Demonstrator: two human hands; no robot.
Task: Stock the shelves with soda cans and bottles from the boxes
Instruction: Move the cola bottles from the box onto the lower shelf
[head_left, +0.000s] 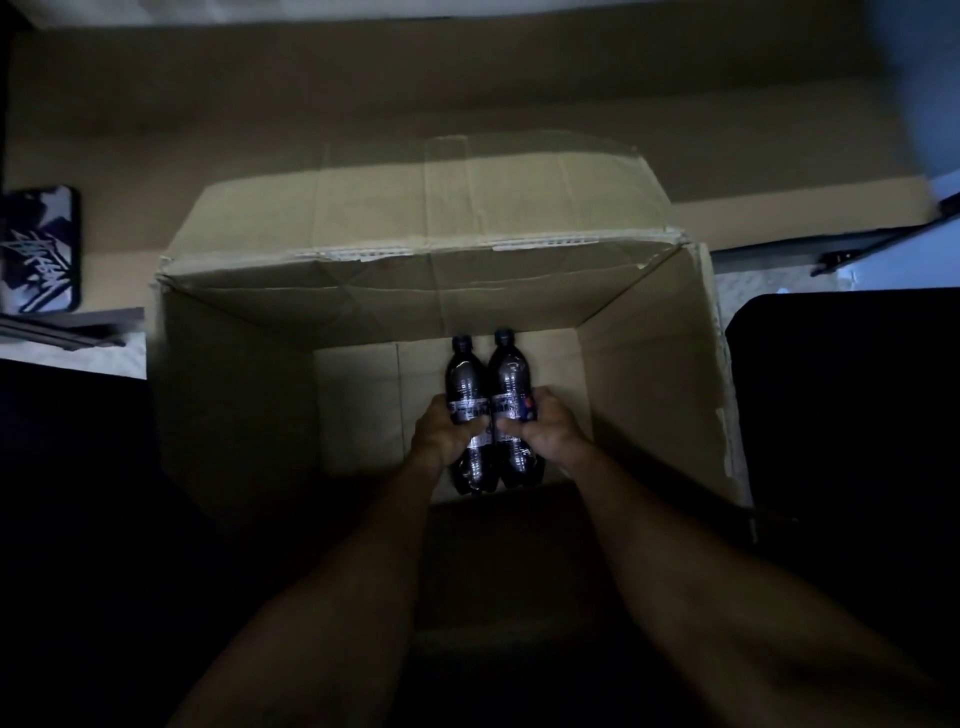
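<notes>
two hands (439, 431) (545, 428) are gripping one bottle (467, 395) (511, 389) each inside box (649, 364); next: lifting both clear toward shelves.

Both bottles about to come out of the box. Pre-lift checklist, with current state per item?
1. Left hand grips left bottle: ok.
2. Right hand grips right bottle: ok.
3. Caps on both bottles: ok.
4. Far flap of the box folded back, way up open: ok.
5. Other bottles in the box: cannot tell, near side is dark.
6. Shelf in view: not ok, none visible.
</notes>
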